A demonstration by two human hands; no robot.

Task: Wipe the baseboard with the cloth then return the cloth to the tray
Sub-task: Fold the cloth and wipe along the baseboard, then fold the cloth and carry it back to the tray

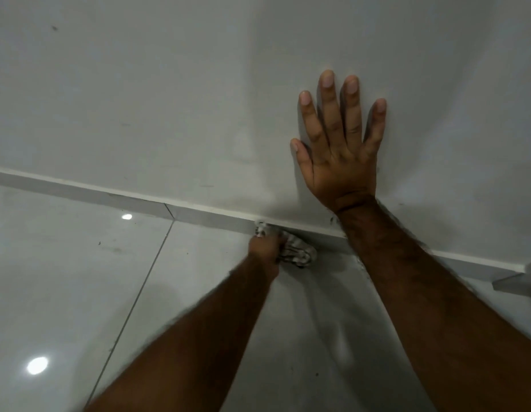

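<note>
We see the baseboard (133, 200) running as a long grey strip from upper left down to lower right, where wall (169, 99) meets floor (65, 263). Our left hand (265, 248) is closed around the bunched cloth (296, 252), pressing it against the baseboard; the cloth trails to the right of the fist. Our right hand (341, 150) lies flat and fully spread on the wall above, fingers pointing up, holding nothing.

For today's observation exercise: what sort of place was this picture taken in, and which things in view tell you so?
Probably an indoor room, at the foot of a wall. A painted white wall meets glossy floor tiles along a grey baseboard, and ceiling lights reflect in the tiles. Which room it is cannot be told.
</note>
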